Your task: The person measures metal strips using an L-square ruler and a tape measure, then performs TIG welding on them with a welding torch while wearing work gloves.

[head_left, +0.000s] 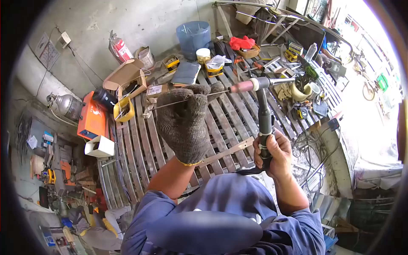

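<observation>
My right hand (pixel 275 155) wraps around the black handle of a TIG welding torch (pixel 264 108), bare fingers near its switch. The torch stands upright, its pink ceramic nozzle (pixel 241 86) pointing left and a long back cap reaching to the right. My left hand (pixel 183 121), in a dark knitted glove with a yellow cuff edge, pinches a thin metal rod (pixel 170 103). One end of the rod sticks out to the left of the glove; the other runs toward the nozzle's mouth. Gloved fingertips are close to the nozzle. Below both hands lies a slatted metal bench (pixel 229 117).
A flat metal strip (pixel 227 154) lies across the slats. At the back stand a blue bucket (pixel 194 38), yellow boxes and a red fire extinguisher (pixel 120 46). An orange machine (pixel 92 115) sits left. Tools and a plastic bottle (pixel 311 51) crowd the right; cables (pixel 312 148) hang there.
</observation>
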The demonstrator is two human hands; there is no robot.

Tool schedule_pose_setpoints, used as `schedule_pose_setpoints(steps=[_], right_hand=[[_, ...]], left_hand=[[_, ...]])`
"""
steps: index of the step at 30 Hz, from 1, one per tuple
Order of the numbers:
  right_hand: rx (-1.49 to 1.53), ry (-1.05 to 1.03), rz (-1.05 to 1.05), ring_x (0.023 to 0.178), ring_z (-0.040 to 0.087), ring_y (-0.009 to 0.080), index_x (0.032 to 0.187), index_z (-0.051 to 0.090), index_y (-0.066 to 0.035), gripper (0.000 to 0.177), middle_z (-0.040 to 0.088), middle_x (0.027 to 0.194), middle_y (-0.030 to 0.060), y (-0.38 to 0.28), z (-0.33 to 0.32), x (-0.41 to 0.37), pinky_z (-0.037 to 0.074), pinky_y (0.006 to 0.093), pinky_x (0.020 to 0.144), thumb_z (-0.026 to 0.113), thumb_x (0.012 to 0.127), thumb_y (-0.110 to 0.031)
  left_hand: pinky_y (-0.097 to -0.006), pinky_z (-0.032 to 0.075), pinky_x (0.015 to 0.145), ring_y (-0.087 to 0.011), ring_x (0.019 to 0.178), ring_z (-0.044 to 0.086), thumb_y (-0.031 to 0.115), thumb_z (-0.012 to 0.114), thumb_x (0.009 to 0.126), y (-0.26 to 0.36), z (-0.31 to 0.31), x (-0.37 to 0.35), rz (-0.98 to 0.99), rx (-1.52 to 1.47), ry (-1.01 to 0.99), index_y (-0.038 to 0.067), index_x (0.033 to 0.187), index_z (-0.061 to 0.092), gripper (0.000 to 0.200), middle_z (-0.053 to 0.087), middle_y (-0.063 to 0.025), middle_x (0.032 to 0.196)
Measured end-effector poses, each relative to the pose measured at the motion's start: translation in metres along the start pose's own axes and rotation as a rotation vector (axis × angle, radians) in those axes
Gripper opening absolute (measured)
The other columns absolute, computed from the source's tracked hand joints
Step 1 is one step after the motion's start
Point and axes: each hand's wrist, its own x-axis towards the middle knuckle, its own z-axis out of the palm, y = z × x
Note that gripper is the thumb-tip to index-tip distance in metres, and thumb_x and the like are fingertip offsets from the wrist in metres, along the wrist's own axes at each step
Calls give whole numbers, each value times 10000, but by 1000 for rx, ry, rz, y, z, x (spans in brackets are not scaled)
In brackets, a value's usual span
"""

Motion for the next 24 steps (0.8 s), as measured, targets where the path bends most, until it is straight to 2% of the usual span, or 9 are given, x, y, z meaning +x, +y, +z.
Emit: schedule_pose_setpoints(steps=[2,5,8,14,17,18,19,21,24], right_hand=[[-5,-5,-7,603,622,166,1178,592,9,356,684,932,142,1,-1,0,513,304,544,681,1158,-335],[-30,2,-13,605,621,160,1175,592,9,355,686,934,131,6,1,-6,506,297,548,684,1158,-333],[-66,2,-54,615,620,155,1186,593,12,345,686,936,121,6,-1,-8,505,292,555,685,1158,-320],[-140,-51,-83,714,658,143,1228,617,5,387,708,971,98,33,-29,-15,532,297,625,806,1083,-300],[-139,-39,-21,837,709,166,1281,637,-26,415,736,1015,74,63,-42,-30,574,319,757,860,1038,-277],[-95,-47,-5,931,731,195,1319,628,-43,436,740,1060,79,82,-52,-35,589,356,858,868,1030,-264],[-34,-17,23,991,739,225,1359,604,-47,441,734,1111,93,93,-54,-40,593,392,910,843,1049,-249],[0,100,74,996,731,285,1276,613,-49,346,718,1113,146,107,-57,-50,584,462,934,780,1087,-286],[7,127,39,992,720,287,1277,611,-47,302,707,1123,147,113,-70,-54,577,466,946,746,1110,-259]], left_hand=[[-358,605,1005,-195,1074,733,0,839,993,-1,-2,-2,8,43,29,53,1252,693,302,770,-90,1206],[-353,652,921,-219,1028,780,-96,833,955,9,4,-3,-35,-29,3,21,1157,688,275,806,-176,1181],[-332,644,875,-216,1028,778,-69,836,965,5,-2,-7,-65,45,-30,21,1141,694,244,807,-173,1199],[-311,631,846,-194,1050,770,35,859,982,-12,-24,-15,-366,-139,-324,33,1106,744,169,808,-166,1216],[-321,602,911,-236,1115,759,102,903,953,-28,-37,-37,-559,-134,-364,45,1117,779,213,796,-172,1210],[-290,592,869,-206,1153,752,120,918,947,-26,-34,-40,-691,-137,-364,35,1091,791,210,800,-158,1203],[-287,613,889,-189,1195,741,102,908,959,-31,-34,-51,-675,-52,-405,19,1234,759,323,792,-137,1240],[-315,634,962,-200,1214,737,112,919,953,-33,-29,-62,-718,16,-412,0,1435,654,561,747,-130,1353],[-346,637,1029,-218,1242,732,129,929,950,-41,-41,-73,-670,56,-339,0,1562,538,737,686,-143,1454]])
